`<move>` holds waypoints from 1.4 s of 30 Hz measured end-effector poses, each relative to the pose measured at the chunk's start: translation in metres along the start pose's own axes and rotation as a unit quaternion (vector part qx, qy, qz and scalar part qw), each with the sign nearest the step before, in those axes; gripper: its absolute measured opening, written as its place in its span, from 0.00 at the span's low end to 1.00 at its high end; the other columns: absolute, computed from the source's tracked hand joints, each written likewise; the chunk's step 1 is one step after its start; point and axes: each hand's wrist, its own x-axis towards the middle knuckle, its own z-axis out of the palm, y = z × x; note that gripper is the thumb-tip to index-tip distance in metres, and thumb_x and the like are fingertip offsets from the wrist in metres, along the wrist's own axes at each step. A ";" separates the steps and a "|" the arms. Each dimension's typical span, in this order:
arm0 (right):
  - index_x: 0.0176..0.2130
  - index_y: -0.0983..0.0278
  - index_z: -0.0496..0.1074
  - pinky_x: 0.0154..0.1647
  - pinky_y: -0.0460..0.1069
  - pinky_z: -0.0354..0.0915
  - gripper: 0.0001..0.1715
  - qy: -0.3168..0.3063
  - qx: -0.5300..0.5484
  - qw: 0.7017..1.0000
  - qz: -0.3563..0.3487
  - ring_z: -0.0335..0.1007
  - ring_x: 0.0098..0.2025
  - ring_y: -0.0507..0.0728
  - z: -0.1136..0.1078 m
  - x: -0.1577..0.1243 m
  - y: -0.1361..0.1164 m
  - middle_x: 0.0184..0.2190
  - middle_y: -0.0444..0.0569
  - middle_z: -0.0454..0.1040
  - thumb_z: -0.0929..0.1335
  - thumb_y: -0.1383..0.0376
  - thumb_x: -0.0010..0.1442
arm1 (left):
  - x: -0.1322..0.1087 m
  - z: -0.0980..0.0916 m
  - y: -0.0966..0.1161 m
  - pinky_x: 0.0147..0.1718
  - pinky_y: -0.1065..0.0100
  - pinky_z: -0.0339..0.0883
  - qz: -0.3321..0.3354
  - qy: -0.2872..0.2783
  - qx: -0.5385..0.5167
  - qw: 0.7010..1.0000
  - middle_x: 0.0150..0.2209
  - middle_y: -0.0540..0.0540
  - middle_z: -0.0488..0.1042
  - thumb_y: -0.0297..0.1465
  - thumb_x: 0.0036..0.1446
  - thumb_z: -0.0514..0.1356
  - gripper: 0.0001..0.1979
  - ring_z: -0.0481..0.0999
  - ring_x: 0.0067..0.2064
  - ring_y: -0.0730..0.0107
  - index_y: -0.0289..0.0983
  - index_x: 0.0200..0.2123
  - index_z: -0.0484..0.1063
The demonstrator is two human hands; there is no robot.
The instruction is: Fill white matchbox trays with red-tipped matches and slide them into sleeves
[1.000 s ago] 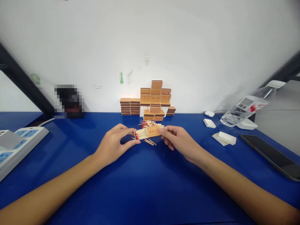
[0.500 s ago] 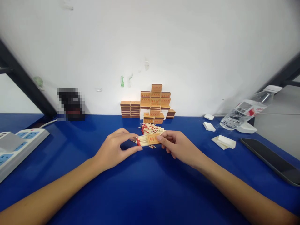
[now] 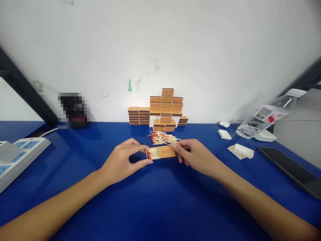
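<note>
Between my hands is a partly slid-open matchbox (image 3: 167,152) with an orange sleeve and red lettering. Red-headed matches (image 3: 153,153) lie side by side in its white tray, heads to the left. My left hand (image 3: 125,161) has thumb and fingers at the two long sides of the tray's left end, closed around it. At the other end, my right hand (image 3: 192,154) pinches the right end of the sleeve between thumb and fingers. Just behind the box, a heap of loose matches (image 3: 163,137) lies on the blue table (image 3: 155,204).
Matchboxes (image 3: 166,107) are stacked against the wall, with lower stacks (image 3: 139,116) beside them. On the right are a tilted water bottle (image 3: 267,113), a phone (image 3: 288,170), small white pieces (image 3: 243,150) and an earbud case (image 3: 224,124). A power strip (image 3: 27,152) lies left.
My right hand and the sleeve have shifted slightly right, and a little more of the tray shows. Loose matches seen under the box's near edge before are no longer visible there.
</note>
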 end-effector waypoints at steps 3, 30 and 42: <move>0.36 0.63 0.73 0.22 0.48 0.63 0.29 0.041 0.023 0.999 0.022 0.72 0.26 0.55 0.004 0.002 0.001 0.32 0.52 0.80 0.63 0.42 0.71 | 0.000 0.000 0.000 0.41 0.64 0.80 -0.004 0.011 0.009 1.000 0.40 0.46 0.84 0.36 0.61 0.72 0.16 0.81 0.41 0.65 0.38 0.50 0.81; 0.79 0.56 0.42 0.76 0.66 0.52 0.48 -0.068 0.171 0.980 -0.078 0.52 0.77 0.66 0.054 -0.046 -0.029 0.76 0.54 0.58 0.58 0.39 0.74 | -0.003 0.004 0.016 0.47 0.62 0.79 -0.029 0.015 -0.018 0.999 0.45 0.45 0.83 0.37 0.64 0.69 0.21 0.83 0.45 0.64 0.40 0.58 0.73; 0.71 0.61 0.61 0.69 0.64 0.61 0.37 0.079 0.026 0.988 -0.128 0.66 0.68 0.65 0.034 -0.022 -0.014 0.70 0.57 0.66 0.58 0.43 0.75 | 0.067 -0.065 -0.078 0.45 0.59 0.75 -0.156 0.111 0.177 0.965 0.48 0.41 0.82 0.45 0.69 0.61 0.21 0.77 0.48 0.57 0.39 0.57 0.78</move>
